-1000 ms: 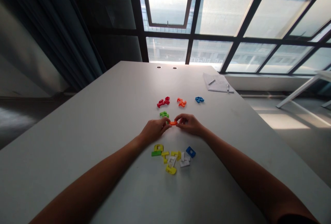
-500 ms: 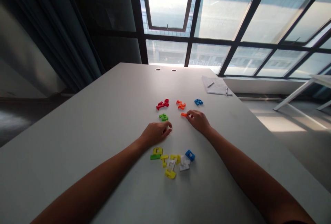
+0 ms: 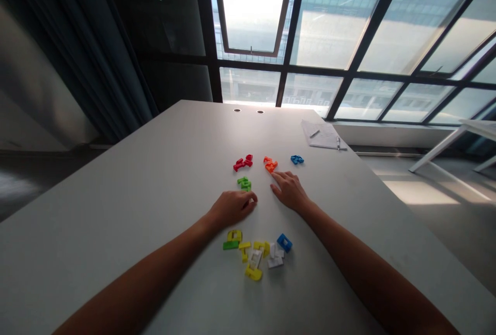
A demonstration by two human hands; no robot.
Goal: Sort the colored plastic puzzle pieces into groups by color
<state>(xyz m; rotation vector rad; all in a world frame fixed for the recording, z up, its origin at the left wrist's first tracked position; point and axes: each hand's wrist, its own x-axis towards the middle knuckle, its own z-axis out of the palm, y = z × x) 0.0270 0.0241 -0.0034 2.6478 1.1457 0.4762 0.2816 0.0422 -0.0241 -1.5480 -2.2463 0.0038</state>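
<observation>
My right hand [image 3: 289, 191] lies flat on the white table [image 3: 116, 195], its fingers apart and pointing toward the orange plastic puzzle pieces [image 3: 270, 165], just short of touching them. My left hand [image 3: 232, 208] rests curled beside the green puzzle pieces [image 3: 244, 184], with nothing visible in it. Red pieces [image 3: 243, 163] and a blue piece [image 3: 297, 159] lie farther out. Nearer me, a loose group holds a blue piece [image 3: 284, 242], white pieces [image 3: 275, 257], yellow pieces [image 3: 253, 273] and a green bar [image 3: 230, 245].
A notepad [image 3: 321, 135] with a pen [image 3: 314, 133] lies near the table's far right edge. Two round holes [image 3: 248, 110] mark the far end. Large windows [image 3: 333, 25] stand behind, with a dark curtain [image 3: 116, 51] on the left and a white table frame [image 3: 445, 144] on the right.
The loose orange piece has gone from beside my right hand and now lies with the orange group. My right hand has let go of it and drawn back slightly.
</observation>
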